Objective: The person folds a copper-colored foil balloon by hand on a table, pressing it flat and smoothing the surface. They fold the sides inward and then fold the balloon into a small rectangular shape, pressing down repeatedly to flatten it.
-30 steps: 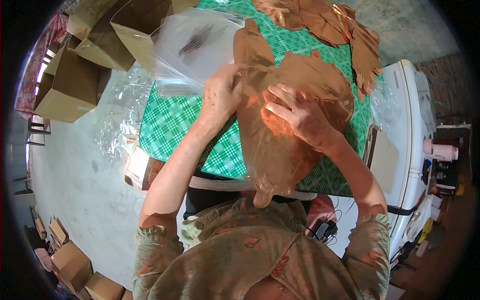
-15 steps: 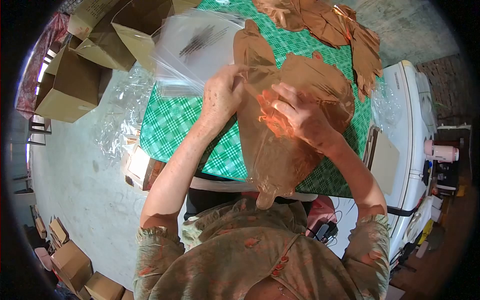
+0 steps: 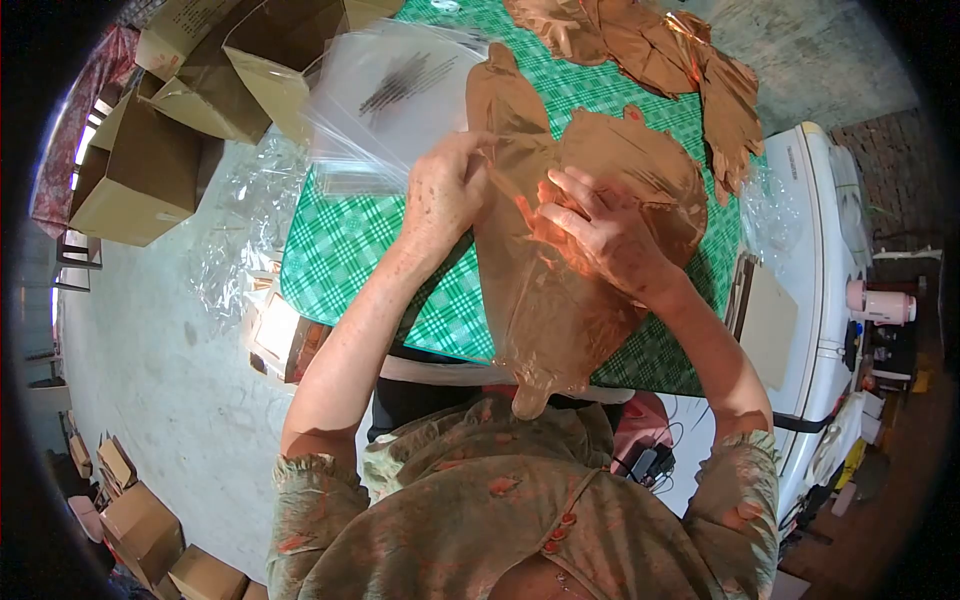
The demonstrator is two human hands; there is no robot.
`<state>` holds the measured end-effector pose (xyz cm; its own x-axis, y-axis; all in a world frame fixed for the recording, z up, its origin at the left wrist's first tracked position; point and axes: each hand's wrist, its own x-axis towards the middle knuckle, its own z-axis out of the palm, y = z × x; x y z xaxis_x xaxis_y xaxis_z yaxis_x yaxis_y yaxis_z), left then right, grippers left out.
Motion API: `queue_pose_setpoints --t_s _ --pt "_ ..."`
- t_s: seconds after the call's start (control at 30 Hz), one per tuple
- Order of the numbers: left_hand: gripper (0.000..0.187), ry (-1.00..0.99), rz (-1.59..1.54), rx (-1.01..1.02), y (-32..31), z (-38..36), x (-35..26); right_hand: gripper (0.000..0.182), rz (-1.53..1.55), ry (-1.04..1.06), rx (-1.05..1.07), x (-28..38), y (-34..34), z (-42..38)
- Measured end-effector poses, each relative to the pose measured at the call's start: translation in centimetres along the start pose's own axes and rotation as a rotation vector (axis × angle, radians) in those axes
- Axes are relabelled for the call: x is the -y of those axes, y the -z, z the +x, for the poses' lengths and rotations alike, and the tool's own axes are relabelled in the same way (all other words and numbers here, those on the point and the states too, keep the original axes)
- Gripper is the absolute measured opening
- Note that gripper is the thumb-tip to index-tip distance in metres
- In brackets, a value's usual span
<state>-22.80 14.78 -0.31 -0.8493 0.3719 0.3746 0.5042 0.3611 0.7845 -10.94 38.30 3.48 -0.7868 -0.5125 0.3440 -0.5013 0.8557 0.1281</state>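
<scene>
Our left hand (image 3: 440, 195) pinches the copper foil (image 3: 555, 320); our right hand (image 3: 620, 240) half-spreads over it, partly smooth, partly creased, overhanging the table's (image 3: 345, 240) near edge.

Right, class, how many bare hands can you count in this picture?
2: the left hand by the brown foil's left side, the right hand over its middle. No others show.
</scene>
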Motion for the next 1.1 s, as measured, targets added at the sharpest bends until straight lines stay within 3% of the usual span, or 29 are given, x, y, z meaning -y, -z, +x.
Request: queue_pose_setpoints --t_s 0.2,0.5,0.57,0.7,0.73,0.83,1.1 --pt "0.035 0.001 -0.023 0.003 0.0 0.0 0.1 0.032 0.051 -0.001 0.011 -0.3 -0.3 0.0" --pt "0.029 -0.035 -0.044 -0.071 -0.8 -0.1 0.9 0.058 -0.010 -0.150 0.119 1.3 0.3 -0.9" --pt "0.029 -0.095 0.069 -0.101 -0.7 -0.1 1.2 0.061 0.014 -0.158 0.170 1.4 0.4 -1.1" --pt "0.031 -0.092 -0.045 -0.075 -0.7 0.1 1.2 0.067 0.048 -0.105 0.115 3.4 1.4 -2.4" --pt "0.034 -0.128 -0.050 -0.088 -0.7 0.0 1.2 0.055 0.109 -0.084 0.112 4.6 2.4 -2.4" --pt "0.028 -0.049 -0.142 -0.064 -0.4 -0.1 0.4 0.062 0.278 -0.062 0.099 8.4 3.4 -3.4" --pt "0.039 -0.150 -0.036 -0.129 0.3 -0.1 -1.2 0.073 0.404 -0.102 0.209 13.3 6.3 -7.7"
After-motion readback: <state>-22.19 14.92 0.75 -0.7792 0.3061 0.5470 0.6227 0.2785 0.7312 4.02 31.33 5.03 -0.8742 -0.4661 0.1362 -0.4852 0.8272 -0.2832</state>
